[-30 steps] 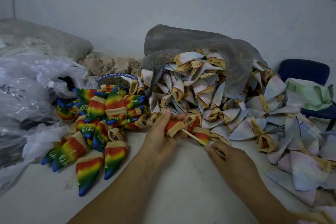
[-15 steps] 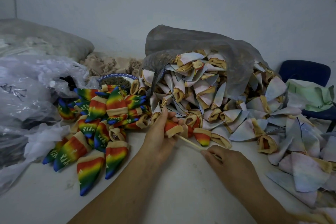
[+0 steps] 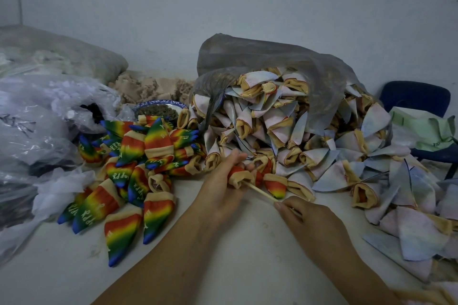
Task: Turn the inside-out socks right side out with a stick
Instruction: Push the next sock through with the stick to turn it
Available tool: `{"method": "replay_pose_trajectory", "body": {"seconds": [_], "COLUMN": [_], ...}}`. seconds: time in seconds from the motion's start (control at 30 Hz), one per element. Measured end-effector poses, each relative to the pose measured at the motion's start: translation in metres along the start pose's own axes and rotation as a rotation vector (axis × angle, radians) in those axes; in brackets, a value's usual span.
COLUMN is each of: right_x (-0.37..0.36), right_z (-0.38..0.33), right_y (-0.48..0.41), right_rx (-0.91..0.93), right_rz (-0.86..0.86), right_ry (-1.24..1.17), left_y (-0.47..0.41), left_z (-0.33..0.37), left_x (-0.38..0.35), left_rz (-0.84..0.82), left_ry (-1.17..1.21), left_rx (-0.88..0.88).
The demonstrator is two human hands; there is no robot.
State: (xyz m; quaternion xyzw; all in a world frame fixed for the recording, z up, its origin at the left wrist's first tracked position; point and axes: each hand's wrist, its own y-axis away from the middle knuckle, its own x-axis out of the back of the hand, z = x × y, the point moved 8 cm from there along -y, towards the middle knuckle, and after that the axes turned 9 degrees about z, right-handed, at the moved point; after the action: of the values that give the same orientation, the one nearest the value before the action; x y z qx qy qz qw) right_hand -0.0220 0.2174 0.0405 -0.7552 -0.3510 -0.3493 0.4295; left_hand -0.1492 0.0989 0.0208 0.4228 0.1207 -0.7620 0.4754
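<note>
My left hand [image 3: 220, 186] grips a small sock [image 3: 241, 177] with a tan cuff and red body at mid-table. A thin wooden stick [image 3: 260, 190] runs from inside the sock's cuff down to my right hand [image 3: 307, 218], which pinches its lower end. A pile of pale inside-out socks [image 3: 285, 131] spills from a grey bag [image 3: 260, 57] behind the hands and spreads to the right. Rainbow socks [image 3: 128, 176], right side out, lie heaped to the left. One more rainbow sock [image 3: 276, 186] lies just right of the stick.
Crumpled clear plastic bags [image 3: 37, 131] crowd the left side. A blue-rimmed bowl [image 3: 158, 106] sits behind the rainbow heap. A blue chair [image 3: 416, 99] with green cloth [image 3: 426, 129] stands at the right. Bare white table [image 3: 235, 267] lies near me.
My right hand has drawn back toward me, pulling more of the stick out of the sock. My left hand keeps its grip on the sock and has shifted slightly left.
</note>
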Motion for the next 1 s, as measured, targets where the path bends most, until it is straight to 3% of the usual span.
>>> {"method": "replay_pose_trajectory", "body": {"seconds": [0.23, 0.43, 1.0], "right_x": [0.001, -0.001, -0.002], "right_z": [0.001, 0.0, -0.005], "right_y": [-0.001, -0.001, 0.001], "right_rx": [0.006, 0.021, 0.052], "right_rz": [0.011, 0.006, 0.04], "right_ry": [0.006, 0.031, 0.024], "left_y": [0.008, 0.008, 0.002], "left_z": [-0.01, -0.01, 0.003], "left_x": [-0.005, -0.002, 0.009], "left_rz": [-0.048, 0.041, 0.141], "left_ry": [-0.067, -0.097, 0.296], "left_rx": [0.126, 0.101, 0.073]}}
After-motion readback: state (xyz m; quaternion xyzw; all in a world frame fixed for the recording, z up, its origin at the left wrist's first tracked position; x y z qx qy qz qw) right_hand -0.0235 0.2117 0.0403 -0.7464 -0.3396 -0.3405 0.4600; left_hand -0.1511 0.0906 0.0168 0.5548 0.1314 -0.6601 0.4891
